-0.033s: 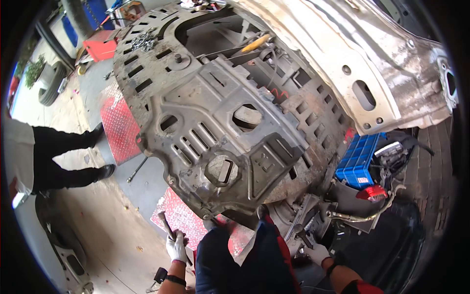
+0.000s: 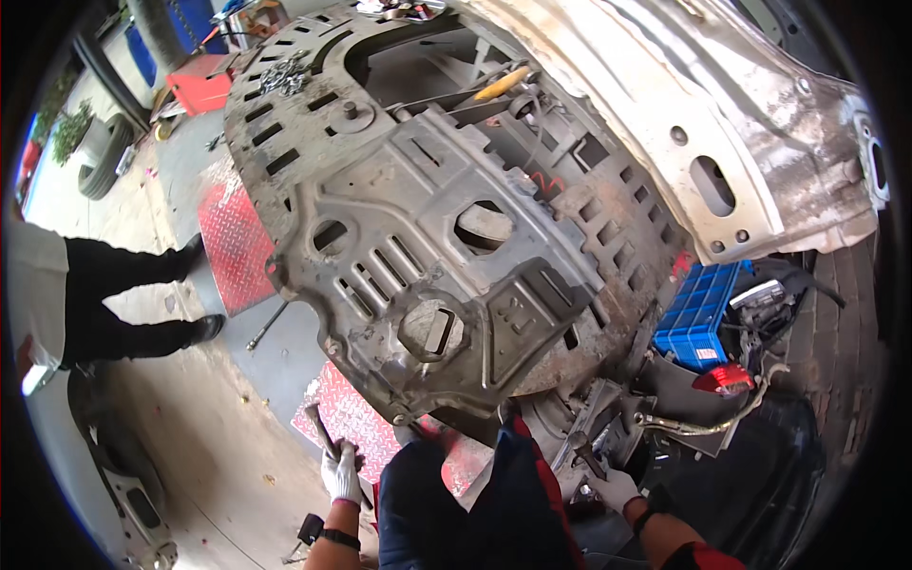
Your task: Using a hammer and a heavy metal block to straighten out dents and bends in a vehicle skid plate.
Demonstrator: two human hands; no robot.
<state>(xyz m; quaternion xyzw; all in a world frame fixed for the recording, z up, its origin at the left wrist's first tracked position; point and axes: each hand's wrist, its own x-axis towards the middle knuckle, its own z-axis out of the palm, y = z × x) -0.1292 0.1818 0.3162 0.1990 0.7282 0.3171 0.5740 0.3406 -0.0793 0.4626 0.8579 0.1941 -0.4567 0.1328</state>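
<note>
My left hand (image 2: 342,475), in a white work glove, is closed round a dark metal bar (image 2: 323,432) with a blunt upper end, held at a slant above the red tread plate (image 2: 347,413). On the other side of my legs, my right hand (image 2: 617,488), also gloved, grips the handle of a hammer (image 2: 588,454), its head pointing up and away from me. In front lies a large dark stamped metal panel (image 2: 380,209) with slots and round openings, resting on a slotted steel bench (image 2: 275,214). Neither tool touches the panel.
A pale car body panel (image 2: 655,123) rises at the right. Beside it stand a blue plastic crate (image 2: 698,313), a red lamp (image 2: 725,380) and assorted parts. A person in dark trousers (image 2: 123,299) stands at left. Chain (image 2: 283,76) lies on the bench.
The view has shifted slightly. Both hands keep the same grip and nearly the same place.
</note>
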